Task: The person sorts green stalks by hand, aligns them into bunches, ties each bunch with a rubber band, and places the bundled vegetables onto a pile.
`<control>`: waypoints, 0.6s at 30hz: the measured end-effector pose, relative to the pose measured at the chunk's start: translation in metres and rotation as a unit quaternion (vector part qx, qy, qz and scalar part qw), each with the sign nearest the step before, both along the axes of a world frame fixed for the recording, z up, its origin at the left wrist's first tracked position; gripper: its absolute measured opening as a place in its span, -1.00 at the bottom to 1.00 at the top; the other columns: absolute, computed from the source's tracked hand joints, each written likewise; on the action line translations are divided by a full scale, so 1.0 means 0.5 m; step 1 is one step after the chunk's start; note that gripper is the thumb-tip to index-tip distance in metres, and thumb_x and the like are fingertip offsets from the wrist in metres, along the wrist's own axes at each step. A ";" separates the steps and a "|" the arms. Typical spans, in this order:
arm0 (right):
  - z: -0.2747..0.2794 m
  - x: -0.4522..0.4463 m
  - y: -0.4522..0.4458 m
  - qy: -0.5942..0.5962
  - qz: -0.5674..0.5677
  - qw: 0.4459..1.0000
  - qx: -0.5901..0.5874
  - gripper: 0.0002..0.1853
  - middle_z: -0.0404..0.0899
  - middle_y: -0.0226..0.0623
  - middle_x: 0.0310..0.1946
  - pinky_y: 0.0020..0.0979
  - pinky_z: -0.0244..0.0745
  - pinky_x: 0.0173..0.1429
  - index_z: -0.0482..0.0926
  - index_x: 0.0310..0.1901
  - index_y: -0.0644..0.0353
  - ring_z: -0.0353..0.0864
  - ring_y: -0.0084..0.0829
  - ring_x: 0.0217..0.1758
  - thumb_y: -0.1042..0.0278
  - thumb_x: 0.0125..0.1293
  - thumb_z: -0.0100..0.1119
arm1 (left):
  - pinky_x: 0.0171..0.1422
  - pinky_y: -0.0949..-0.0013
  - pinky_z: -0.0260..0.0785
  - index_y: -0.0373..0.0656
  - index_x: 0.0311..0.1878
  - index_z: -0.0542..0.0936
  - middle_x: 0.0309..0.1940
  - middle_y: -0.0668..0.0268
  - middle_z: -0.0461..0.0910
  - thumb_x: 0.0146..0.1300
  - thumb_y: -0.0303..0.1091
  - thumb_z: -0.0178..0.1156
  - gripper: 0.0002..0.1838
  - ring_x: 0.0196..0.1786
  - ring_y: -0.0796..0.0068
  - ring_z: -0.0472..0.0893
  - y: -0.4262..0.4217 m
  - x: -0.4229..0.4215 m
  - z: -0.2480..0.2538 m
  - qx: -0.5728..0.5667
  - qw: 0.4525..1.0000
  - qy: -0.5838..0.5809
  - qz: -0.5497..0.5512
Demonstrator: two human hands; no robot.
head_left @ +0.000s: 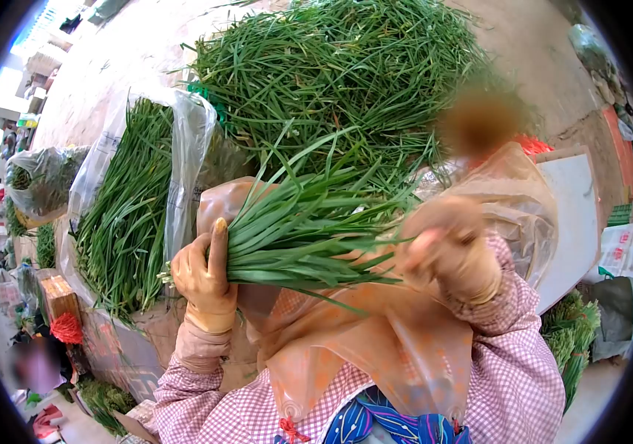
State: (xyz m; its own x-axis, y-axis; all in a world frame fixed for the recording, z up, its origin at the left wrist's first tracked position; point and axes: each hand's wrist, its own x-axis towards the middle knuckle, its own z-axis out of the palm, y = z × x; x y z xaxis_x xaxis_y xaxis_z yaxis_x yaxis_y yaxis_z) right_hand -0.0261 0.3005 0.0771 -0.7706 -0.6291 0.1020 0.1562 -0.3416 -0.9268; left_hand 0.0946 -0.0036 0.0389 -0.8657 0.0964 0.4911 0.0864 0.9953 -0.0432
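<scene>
My left hand point(202, 277), in a tan rubber glove, is closed around the stem end of a bunch of garlic chives point(302, 229). Its thumb points up along the bunch, and the pale cut ends poke out on the left. The long flat leaves fan out to the right over my plastic apron point(376, 325). Beside the leaf tips is my right hand point(442, 251), also gloved and smeared by motion. Its fingers look bent, but whether they grip any leaves cannot be made out.
A large loose heap of chives point(339, 74) lies ahead. To the left stands a clear plastic bag point(191, 140) packed with aligned chives point(128, 200). Red ties point(66, 328) lie at lower left. A white board point(571, 214) and more greens point(571, 333) are at right. Another person point(35, 366) appears blurred at far left.
</scene>
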 end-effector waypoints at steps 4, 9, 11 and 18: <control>0.030 -0.061 0.049 -0.003 -0.198 0.980 -0.013 -0.81 0.57 -0.42 -0.49 -0.62 0.33 -0.50 0.57 -0.21 0.20 0.48 -0.64 -0.53 0.25 0.38 0.18 | -0.02 0.13 0.32 -0.17 0.28 0.48 -0.16 0.17 0.55 -0.03 -0.30 0.05 -0.32 -0.20 0.16 0.55 -0.003 0.004 0.001 0.025 0.999 -0.002 -0.028; 0.011 -0.107 0.068 0.091 -0.238 0.954 0.160 -0.77 0.58 -0.42 -0.42 -0.60 0.42 -0.28 0.58 -0.10 0.24 0.52 -0.63 -0.36 0.24 0.43 0.12 | 0.05 0.09 0.29 -0.18 0.27 0.48 -0.13 0.14 0.55 -0.08 -0.32 0.04 -0.31 -0.14 0.11 0.54 -0.005 0.009 -0.005 0.040 0.998 -0.001 -0.039; 0.000 -0.118 0.064 0.116 -0.198 0.953 0.199 -0.75 0.58 -0.42 -0.41 -0.58 0.44 -0.25 0.58 -0.10 0.25 0.52 -0.62 -0.33 0.21 0.44 0.10 | 0.06 0.09 0.29 -0.18 0.26 0.49 -0.12 0.14 0.55 -0.08 -0.32 0.03 -0.31 -0.13 0.11 0.53 -0.003 0.008 -0.003 0.041 0.998 -0.003 -0.042; -0.026 -0.117 -0.028 0.124 0.024 0.948 0.293 -0.65 0.44 -0.44 -0.57 -0.52 0.33 -0.36 0.57 -0.29 0.24 0.37 -0.64 -0.47 0.07 0.43 0.11 | 0.08 0.09 0.29 -0.12 0.24 0.53 -0.12 0.17 0.55 -0.05 -0.32 0.02 -0.35 -0.13 0.12 0.54 0.001 0.007 0.013 0.034 0.998 -0.034 -0.044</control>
State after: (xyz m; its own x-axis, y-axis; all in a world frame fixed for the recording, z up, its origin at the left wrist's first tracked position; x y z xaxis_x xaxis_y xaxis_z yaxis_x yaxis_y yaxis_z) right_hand -0.0847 0.2867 0.0642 -0.7383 -0.6668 -0.1014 -0.0882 0.2446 -0.9656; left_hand 0.0980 -0.0032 0.0453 -0.8870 0.1413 0.4395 0.1734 0.9843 0.0336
